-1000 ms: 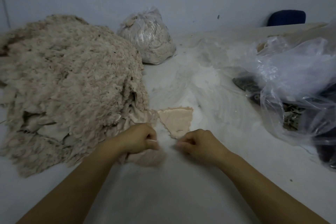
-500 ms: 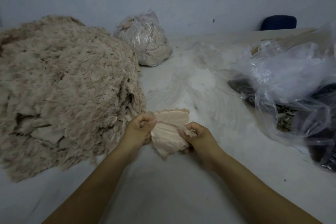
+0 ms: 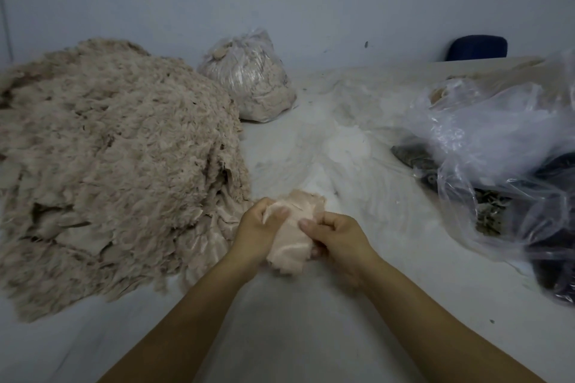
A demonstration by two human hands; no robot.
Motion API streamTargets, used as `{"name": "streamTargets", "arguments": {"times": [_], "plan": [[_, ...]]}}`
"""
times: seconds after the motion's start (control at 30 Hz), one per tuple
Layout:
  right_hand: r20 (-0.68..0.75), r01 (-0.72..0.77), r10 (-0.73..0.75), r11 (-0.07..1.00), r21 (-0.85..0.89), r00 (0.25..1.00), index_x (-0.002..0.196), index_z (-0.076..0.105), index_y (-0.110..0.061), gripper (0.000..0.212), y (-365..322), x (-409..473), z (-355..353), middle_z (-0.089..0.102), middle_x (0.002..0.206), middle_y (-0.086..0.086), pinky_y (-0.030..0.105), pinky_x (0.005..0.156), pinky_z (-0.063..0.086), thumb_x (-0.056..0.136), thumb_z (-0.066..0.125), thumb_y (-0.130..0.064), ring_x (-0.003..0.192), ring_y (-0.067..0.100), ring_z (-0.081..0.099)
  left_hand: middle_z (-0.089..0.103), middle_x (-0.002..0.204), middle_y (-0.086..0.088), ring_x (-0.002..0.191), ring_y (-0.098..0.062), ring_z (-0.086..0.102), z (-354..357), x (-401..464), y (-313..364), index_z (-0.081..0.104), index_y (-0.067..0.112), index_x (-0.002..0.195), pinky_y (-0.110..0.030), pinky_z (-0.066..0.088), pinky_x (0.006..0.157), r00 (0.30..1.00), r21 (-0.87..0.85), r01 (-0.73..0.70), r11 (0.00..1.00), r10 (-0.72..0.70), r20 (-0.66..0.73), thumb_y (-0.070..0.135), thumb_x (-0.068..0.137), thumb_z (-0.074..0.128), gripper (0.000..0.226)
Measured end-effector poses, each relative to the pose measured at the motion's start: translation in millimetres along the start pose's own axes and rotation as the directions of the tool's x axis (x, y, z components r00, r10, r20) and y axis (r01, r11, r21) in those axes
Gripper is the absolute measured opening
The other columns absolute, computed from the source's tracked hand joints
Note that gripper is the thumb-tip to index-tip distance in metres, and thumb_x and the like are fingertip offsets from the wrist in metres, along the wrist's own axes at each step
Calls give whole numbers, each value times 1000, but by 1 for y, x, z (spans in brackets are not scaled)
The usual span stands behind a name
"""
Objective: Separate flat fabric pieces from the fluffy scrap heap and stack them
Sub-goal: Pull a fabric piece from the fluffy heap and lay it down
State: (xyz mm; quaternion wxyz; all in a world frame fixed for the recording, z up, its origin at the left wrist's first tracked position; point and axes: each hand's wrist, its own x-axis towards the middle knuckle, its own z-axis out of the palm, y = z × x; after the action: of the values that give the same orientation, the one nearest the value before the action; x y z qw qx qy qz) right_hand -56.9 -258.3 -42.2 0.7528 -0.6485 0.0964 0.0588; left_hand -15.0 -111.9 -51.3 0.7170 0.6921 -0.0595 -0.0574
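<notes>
A big heap of fluffy beige scraps [image 3: 112, 171] fills the left of the table. Just right of its foot, both my hands hold one pale pink flat fabric piece [image 3: 291, 246]. My left hand [image 3: 258, 230] grips its left edge with the thumb on top. My right hand [image 3: 337, 235] pinches its right edge, fingers curled. The piece hangs crumpled between them, its lower end drooping toward the table. Behind it a second pink piece [image 3: 306, 199] peeks out on the table.
A tied clear bag of beige scraps [image 3: 249, 78] stands at the back. Large clear plastic bags [image 3: 504, 146] with dark material crowd the right side. The white table [image 3: 311, 336] extends toward me. A blue chair back [image 3: 477, 47] shows behind the table.
Both hands have lifted a pink fabric piece off the table near the heap's foot and brought it together between them, over the piece lying there.
</notes>
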Motion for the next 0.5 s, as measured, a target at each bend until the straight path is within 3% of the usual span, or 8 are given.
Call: {"name": "streamTargets", "arguments": {"times": [0.13, 0.3, 0.43, 0.5], "plan": [[-98, 57, -56, 998, 10, 994, 77, 69, -2, 10, 1, 1, -7, 61, 54, 4, 16, 48, 45, 84, 69, -8, 45, 7, 53, 58, 82, -11, 74, -22, 52, 6, 5, -5, 51, 1, 87, -34, 44, 66, 990, 67, 21, 998, -11, -138, 12, 100, 42, 19], [-252, 92, -81, 995, 33, 964, 73, 67, -3, 16, 3, 1, -18, 61, 56, 3, 17, 47, 45, 89, 64, -4, 47, 8, 51, 65, 100, -12, 91, -28, 61, -5, 12, -2, 57, 16, 91, -41, 51, 80, 960, -34, 74, 997, -81, -267, 0, 98, 40, 24], [44, -66, 65, 998, 24, 997, 80, 67, -8, 17, 5, -5, 1, 65, 65, 6, 19, 50, 51, 91, 64, -20, 52, 9, 59, 65, 89, -12, 80, -26, 62, 6, 11, -3, 56, 13, 89, -38, 51, 69, 981, -23, 100, 995, -102, -166, 8, 98, 45, 15], [68, -77, 74, 996, 38, 995, 77, 65, -6, 19, 4, -5, 7, 62, 58, 5, 18, 48, 49, 90, 65, -20, 48, 9, 57, 65, 86, -15, 73, -27, 62, 13, 10, -3, 57, 11, 91, -35, 51, 60, 976, -76, 151, 986, -161, -144, 10, 98, 45, 14]]}}
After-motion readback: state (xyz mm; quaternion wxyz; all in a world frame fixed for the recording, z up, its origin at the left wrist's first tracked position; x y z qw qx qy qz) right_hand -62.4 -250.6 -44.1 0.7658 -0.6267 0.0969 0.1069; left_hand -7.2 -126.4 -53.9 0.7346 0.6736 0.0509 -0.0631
